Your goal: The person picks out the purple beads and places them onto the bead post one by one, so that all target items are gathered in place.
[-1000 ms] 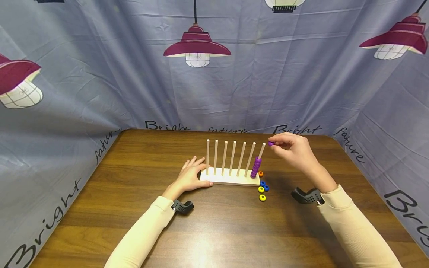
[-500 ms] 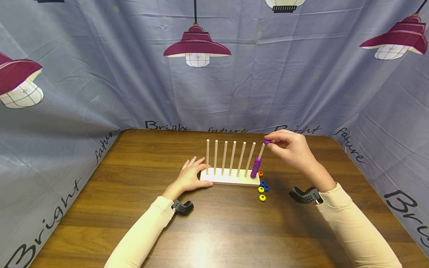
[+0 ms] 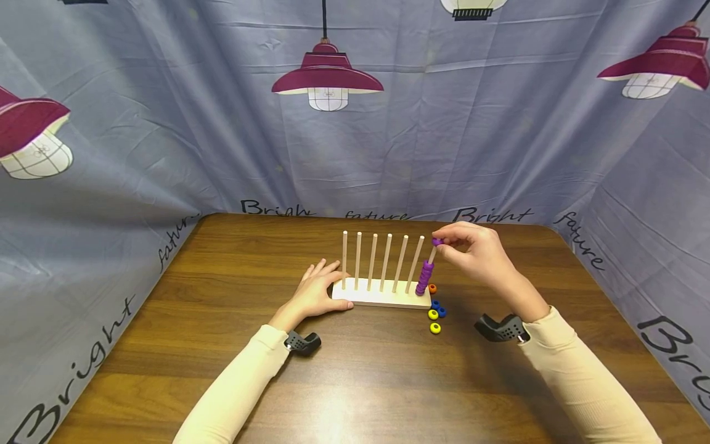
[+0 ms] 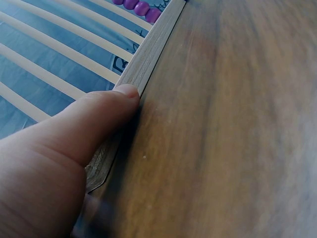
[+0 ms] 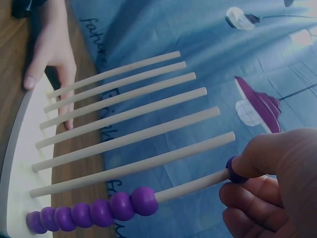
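Note:
A pale wooden peg rack (image 3: 383, 297) stands on the table with a row of upright pegs. My left hand (image 3: 314, 295) holds its left end, thumb (image 4: 126, 94) along the front edge and fingers behind. My right hand (image 3: 476, 250) pinches a purple bead (image 3: 437, 242) between thumb and fingertips. That bead sits at the top of the rightmost peg, whose tip is hidden in it in the right wrist view. Lower on the same peg is a stack of purple beads (image 5: 101, 212), with bare peg between stack and held bead. The other pegs carry no beads.
Loose beads lie beside the rack's right end: an orange bead (image 3: 432, 288), a blue bead (image 3: 442, 312) touching another blue one, and a yellow bead (image 3: 435, 328) near a second yellow one. A grey-blue printed curtain (image 3: 355, 160) hangs behind the wooden table (image 3: 355, 376).
My right hand has moved left with the purple bead, from beside the rightmost peg to over its tip, and slightly down. The left hand and the rack stay in place.

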Demonstrator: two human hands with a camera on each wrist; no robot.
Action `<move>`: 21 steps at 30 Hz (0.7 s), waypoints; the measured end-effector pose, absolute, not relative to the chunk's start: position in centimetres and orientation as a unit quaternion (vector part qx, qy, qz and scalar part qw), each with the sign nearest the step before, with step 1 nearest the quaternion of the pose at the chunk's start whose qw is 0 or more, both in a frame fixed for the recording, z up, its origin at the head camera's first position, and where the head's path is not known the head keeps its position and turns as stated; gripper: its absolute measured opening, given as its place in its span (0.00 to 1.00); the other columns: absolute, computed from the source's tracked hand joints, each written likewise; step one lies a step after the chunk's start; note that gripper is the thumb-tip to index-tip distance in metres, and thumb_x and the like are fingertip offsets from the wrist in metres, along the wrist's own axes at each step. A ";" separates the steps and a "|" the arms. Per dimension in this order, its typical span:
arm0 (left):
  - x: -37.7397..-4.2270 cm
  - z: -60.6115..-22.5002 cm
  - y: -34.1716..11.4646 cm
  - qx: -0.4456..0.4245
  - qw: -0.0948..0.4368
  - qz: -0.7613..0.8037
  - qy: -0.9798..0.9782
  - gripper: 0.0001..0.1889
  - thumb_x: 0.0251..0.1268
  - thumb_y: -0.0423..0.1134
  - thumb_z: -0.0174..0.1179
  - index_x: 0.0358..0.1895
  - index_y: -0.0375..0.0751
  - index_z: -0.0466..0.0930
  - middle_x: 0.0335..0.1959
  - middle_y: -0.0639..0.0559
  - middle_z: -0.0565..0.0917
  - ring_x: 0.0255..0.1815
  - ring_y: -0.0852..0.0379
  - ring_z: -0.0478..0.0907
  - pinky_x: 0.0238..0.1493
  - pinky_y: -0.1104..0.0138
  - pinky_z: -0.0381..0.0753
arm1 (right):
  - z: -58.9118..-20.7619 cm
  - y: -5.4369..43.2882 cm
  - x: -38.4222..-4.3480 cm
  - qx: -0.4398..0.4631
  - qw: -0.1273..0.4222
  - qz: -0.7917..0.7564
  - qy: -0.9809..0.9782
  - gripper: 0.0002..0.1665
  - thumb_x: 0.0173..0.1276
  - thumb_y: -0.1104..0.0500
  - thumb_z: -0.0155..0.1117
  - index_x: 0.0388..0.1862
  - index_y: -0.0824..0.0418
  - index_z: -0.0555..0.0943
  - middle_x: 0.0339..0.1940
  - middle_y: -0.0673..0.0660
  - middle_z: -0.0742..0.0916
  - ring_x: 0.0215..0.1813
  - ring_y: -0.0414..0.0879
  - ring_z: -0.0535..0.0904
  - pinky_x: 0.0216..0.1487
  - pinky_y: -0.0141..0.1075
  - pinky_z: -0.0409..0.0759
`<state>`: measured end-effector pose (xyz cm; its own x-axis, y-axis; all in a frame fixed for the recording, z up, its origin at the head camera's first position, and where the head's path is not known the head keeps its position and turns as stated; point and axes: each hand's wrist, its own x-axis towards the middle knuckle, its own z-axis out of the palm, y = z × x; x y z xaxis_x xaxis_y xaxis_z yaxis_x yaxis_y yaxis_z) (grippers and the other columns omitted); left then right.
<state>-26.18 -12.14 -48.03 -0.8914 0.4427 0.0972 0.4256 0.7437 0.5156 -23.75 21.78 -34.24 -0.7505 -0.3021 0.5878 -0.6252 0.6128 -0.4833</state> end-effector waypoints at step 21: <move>-26.1 -48.1 -11.9 0.230 0.011 0.278 0.933 0.34 0.52 0.59 0.73 0.64 0.52 0.80 0.79 0.41 0.66 0.84 0.34 0.50 0.83 0.38 0.42 | -35.1 22.7 -23.5 0.239 0.214 0.365 -0.874 0.11 0.61 0.70 0.69 0.42 0.64 0.89 0.35 0.57 0.91 0.35 0.25 0.79 0.36 0.18 0.78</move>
